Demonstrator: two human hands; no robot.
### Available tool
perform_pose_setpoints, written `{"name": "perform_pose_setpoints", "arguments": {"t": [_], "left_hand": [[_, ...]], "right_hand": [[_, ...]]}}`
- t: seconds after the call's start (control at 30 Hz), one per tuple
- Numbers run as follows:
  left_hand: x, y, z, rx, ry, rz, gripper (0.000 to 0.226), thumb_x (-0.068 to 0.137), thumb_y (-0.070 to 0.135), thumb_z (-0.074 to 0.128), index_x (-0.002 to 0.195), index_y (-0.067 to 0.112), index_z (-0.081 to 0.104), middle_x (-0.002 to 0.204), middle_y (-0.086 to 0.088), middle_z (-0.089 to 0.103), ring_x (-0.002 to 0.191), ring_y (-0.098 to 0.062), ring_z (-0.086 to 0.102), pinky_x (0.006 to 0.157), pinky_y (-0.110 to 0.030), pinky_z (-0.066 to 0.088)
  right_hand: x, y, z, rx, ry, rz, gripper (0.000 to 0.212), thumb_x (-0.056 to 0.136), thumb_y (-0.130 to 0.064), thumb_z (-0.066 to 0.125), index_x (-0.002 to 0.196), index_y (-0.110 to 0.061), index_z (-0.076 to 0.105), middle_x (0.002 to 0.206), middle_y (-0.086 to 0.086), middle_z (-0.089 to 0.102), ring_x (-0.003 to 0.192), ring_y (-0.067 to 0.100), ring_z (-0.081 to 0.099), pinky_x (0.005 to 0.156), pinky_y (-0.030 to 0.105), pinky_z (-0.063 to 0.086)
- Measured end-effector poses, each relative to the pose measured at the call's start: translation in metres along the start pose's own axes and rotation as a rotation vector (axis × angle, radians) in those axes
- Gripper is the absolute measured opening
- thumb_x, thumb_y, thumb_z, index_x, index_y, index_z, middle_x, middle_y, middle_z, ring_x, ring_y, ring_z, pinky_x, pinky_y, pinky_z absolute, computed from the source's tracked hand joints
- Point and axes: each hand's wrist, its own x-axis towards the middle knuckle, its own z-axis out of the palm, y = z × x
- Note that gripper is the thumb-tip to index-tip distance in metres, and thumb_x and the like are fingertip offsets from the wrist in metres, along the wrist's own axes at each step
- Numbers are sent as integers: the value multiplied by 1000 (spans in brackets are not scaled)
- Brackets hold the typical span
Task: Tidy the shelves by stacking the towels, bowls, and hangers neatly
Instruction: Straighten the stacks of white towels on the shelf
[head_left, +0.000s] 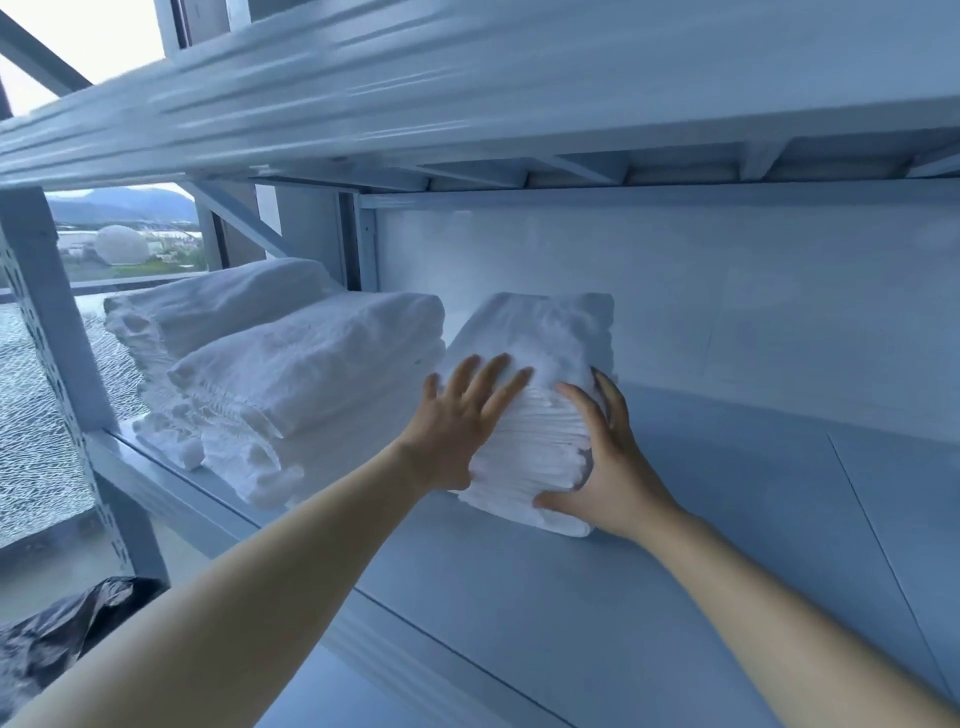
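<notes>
- Nearest to us, two bare forearms reach up and forward from the bottom edge onto the shelf board (701, 561), a pale blue-grey panel with a seam running across its right part.
- At lower left, below the shelf, we see a crumpled black bag (57, 639) on the floor.
- The left hand (457, 421) lies flat against the left front of the folded towel stack (540, 358). Its fingers are straight and fanned apart, pressing on the cloth and pinching nothing.
- The right hand (608, 462) is spread against the stack's right front corner. The thumb stretches along the bottom edge, the forefinger runs up the layered front, and the other fingers reach round the right side. We read this as a press with only a light bend, not a closed grasp.
- The folded towel stack is white and sits on the shelf board between the two hands, its layered folds facing us and its top sloping away toward the back.
- Just left of it, touching or nearly so, stands a second towel pile (311, 374), broader and looser, with ragged edges at the front.
- Behind and left of that one, a third towel pile (208, 306) sits by the shelf's left end.
- A perforated upright post (41, 312) carries that end of the shelf.
- The pale back panel (701, 291) closes the bay behind the towels.
- The upper shelf (467, 78) spans overhead, with its ribs showing underneath.
- Farthest, through the window on the left, we make out a white dome (122, 244) and hills.
</notes>
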Motion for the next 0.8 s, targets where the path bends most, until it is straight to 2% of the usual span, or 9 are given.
{"name": "perform_pose_setpoints", "arguments": {"t": [0.07, 0.17, 0.3, 0.47, 0.67, 0.8], "left_hand": [[-1, 2, 3, 3, 25, -14, 143, 62, 41, 79, 126, 25, -48, 154, -6, -11, 140, -32, 6, 102, -50, 30], [-5, 6, 9, -24, 53, -40, 140, 63, 41, 78, 128, 27, -46, 154, -5, -3, 139, -30, 11, 102, -48, 31], [-11, 8, 12, -92, 67, -47, 130, 61, 33, 81, 144, 27, -19, 155, -4, 10, 138, -30, 18, 101, -49, 32], [-19, 4, 8, -132, 122, -8, 122, 54, 16, 81, 147, 27, 3, 151, -7, 26, 133, -33, 30, 92, -48, 40], [-37, -9, 5, -210, 159, 42, 119, 53, 6, 75, 142, 28, 1, 149, -6, 28, 131, -33, 32, 90, -46, 42], [-53, -13, 2, -225, 176, 61, 117, 56, 8, 75, 142, 29, -1, 150, -5, 25, 133, -32, 29, 93, -47, 40]], "right_hand": [[-2, 0, 7, 20, 44, -3, 104, 51, -33, 84, 128, -61, 18, 146, -26, -9, 128, -5, 25, 81, 5, 39], [-6, -3, 14, 22, 107, -3, 97, 55, -26, 80, 129, -52, 25, 149, -19, -4, 132, 8, 28, 85, 21, 48], [-10, -9, 18, 6, 146, 10, 90, 58, -20, 77, 131, -43, 28, 149, -17, -1, 133, 18, 29, 88, 34, 50], [-17, -18, 18, -12, 167, 19, 89, 59, -18, 77, 132, -38, 31, 148, -13, 3, 133, 17, 28, 89, 32, 48], [-27, -38, 23, -45, 176, 29, 90, 58, -19, 77, 131, -41, 30, 146, -15, 5, 127, 13, 33, 83, 19, 43], [-38, -54, 27, -65, 190, 28, 89, 58, -18, 77, 133, -35, 33, 145, -12, 7, 128, 12, 31, 86, 20, 43]]}}
